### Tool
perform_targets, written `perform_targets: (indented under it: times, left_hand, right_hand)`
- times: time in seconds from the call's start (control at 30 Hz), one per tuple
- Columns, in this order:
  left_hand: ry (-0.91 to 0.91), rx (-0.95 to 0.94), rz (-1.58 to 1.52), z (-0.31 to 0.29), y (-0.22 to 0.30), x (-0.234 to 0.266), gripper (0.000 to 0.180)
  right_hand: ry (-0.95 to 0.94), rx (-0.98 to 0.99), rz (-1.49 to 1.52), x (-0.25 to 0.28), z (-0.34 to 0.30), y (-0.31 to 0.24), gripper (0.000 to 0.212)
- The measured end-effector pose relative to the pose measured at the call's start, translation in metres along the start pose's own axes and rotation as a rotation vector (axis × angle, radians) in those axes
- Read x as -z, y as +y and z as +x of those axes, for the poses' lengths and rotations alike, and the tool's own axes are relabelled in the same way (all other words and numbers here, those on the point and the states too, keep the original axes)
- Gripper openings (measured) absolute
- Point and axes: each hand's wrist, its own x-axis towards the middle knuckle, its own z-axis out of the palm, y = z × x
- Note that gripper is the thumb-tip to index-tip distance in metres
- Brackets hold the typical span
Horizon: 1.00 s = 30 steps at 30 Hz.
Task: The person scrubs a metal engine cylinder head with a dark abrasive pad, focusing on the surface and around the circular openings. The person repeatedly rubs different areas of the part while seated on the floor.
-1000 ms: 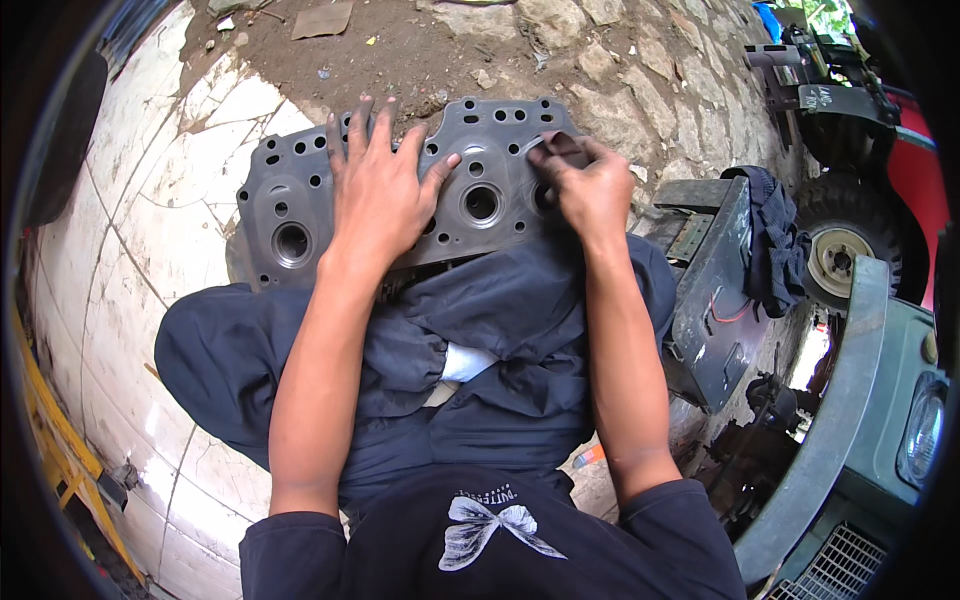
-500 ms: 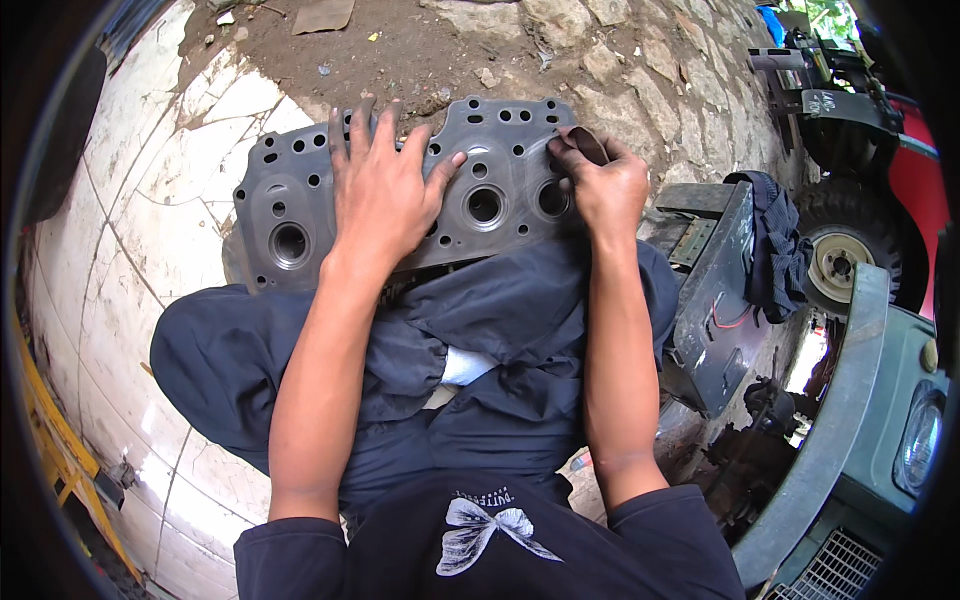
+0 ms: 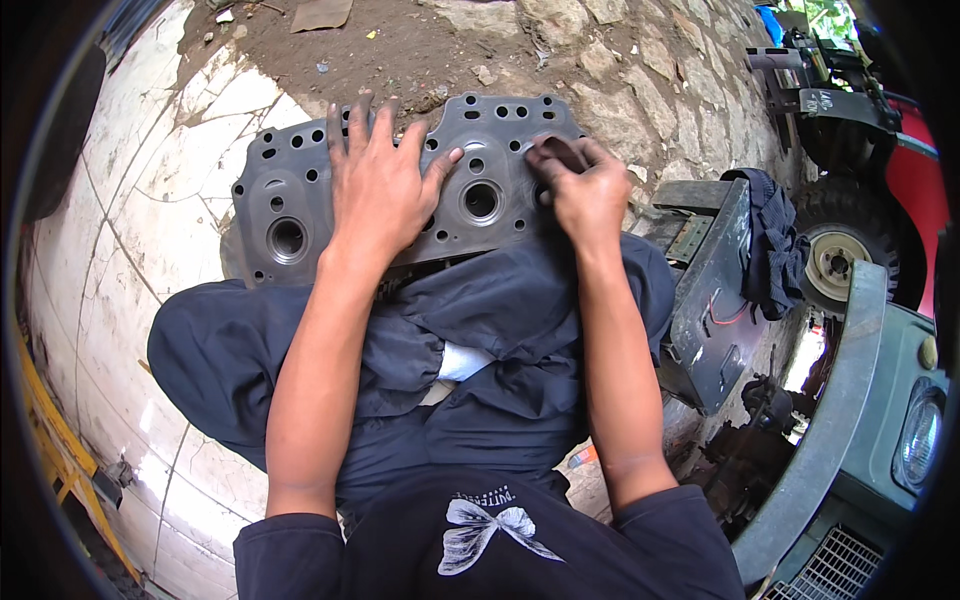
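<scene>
Right hand (image 3: 592,195): thumb and fingers closed in a pinch on a folded dark piece (image 3: 566,152), a curled edge of which stood up between them; material not certain. Fingertips at the face of the metal part, over its right-hand bore (image 3: 545,196), which they partly covered.

Change noted: half a second earlier this hand sat farther right and that bore showed more fully; it had since come back leftward. Judged as one short stroke of the dark piece, contact kept to the same end of the face.

Left hand (image 3: 382,195): fingers spread wide, palm down on the same face, nothing gripped; place on the part unchanged. Judged as a steadying hand.

Metal part (image 3: 505,165): flat, grey, many-holed, with a middle bore (image 3: 481,202) and a left bore (image 3: 287,240) uncovered. Located just beyond the crossed legs, near edge against the dark trousers (image 3: 500,295); underlying support not visible.

Surroundings, right: dark metal box (image 3: 715,290), dark cloth (image 3: 772,245) draped on its side, wheel (image 3: 838,262), green vehicle front (image 3: 900,345) with headlight (image 3: 922,438).

Surroundings, left and ahead: pale cracked tiles (image 3: 120,250), yellow frame (image 3: 55,435), stone paving (image 3: 600,65).
</scene>
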Motion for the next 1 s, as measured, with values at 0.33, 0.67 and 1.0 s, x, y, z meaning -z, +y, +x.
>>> perform_targets:
  times: [0.33,0.67,1.0]
  left_hand:
    - [0.079,-0.011,-0.029,-0.001,-0.001,-0.007,0.058]
    - [0.033,0.002,0.026,0.000,0.001,-0.006,0.054]
    - [0.115,-0.030,0.000,0.001,0.000,-0.009,0.056]
  right_hand:
    - [-0.088,-0.248,0.230,0.015,0.010,0.012,0.020]
    - [-0.112,-0.227,0.073,0.003,-0.012,-0.020,0.025]
    - [-0.055,-0.162,0.131,0.016,0.010,0.009,0.017]
